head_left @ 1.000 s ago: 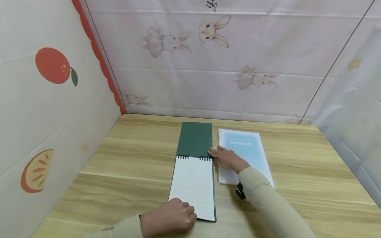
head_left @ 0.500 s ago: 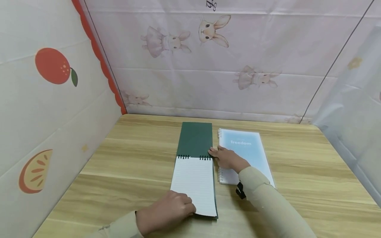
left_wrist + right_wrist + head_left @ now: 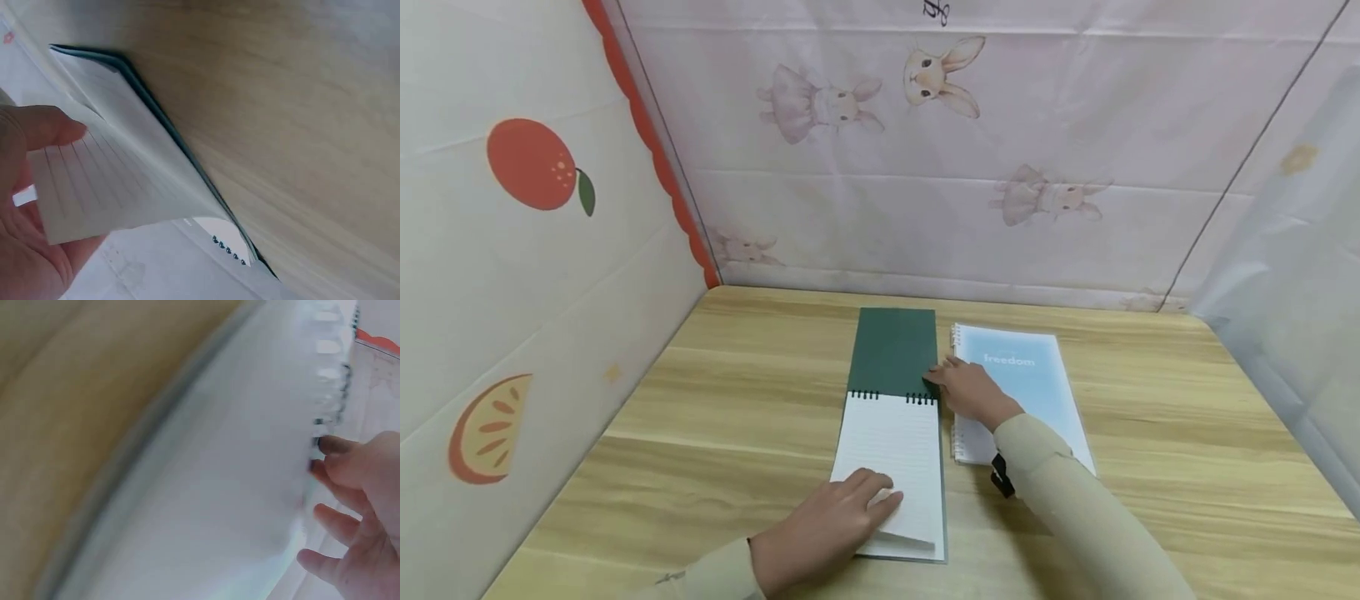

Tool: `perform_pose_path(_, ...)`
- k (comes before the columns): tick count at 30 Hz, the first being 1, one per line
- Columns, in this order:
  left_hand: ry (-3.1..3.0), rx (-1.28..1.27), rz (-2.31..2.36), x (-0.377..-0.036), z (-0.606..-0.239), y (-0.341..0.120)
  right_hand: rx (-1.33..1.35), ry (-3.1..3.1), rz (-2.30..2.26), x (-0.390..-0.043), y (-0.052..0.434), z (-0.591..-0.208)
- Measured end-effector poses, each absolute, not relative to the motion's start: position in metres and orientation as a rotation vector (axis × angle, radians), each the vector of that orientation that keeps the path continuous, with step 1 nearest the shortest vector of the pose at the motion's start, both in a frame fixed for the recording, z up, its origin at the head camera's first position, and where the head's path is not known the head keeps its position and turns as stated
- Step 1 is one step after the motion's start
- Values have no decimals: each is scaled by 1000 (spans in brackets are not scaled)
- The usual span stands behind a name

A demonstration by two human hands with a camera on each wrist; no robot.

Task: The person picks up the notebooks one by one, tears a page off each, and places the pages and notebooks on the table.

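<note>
The green notepad [image 3: 895, 417] lies mid-frame on the table [image 3: 700, 433], its long axis running from the lower edge up toward the back wall. At its lower end, the left hand [image 3: 827, 525] pinches 1 lined page, curled up off the stack. The right hand [image 3: 970, 392], fingers straight, presses the notepad's right edge by the spiral, resting over the blue notebook [image 3: 1030, 375].

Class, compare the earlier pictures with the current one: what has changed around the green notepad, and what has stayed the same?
The left hand slid up the lined page and now lifts its near edge, pinching the sheet off the green notepad. The right hand stays by the spiral binding, shifted only slightly. The blue notebook has not moved on the table.
</note>
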State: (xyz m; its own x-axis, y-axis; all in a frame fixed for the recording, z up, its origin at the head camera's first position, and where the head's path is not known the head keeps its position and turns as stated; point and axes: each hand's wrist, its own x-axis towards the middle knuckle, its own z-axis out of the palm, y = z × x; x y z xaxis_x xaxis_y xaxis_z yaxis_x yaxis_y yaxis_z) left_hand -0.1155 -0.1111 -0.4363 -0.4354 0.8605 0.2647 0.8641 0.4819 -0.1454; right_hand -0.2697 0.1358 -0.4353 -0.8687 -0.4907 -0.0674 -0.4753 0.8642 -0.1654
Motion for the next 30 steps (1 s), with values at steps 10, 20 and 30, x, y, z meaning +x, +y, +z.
perform_pose_path(10,-2568,-1469,-45,-119,-441,-121,-664,2613,-261,-279,150,-436)
perform_pose_path(20,-2550,-1349,-49,-125,-432,-138,-670,2539,-309,-281,157,-439)
perform_pose_path(30,-2551,-1364,-13,-120,-438,-143,-696,2649,-309,-274,152,-444)
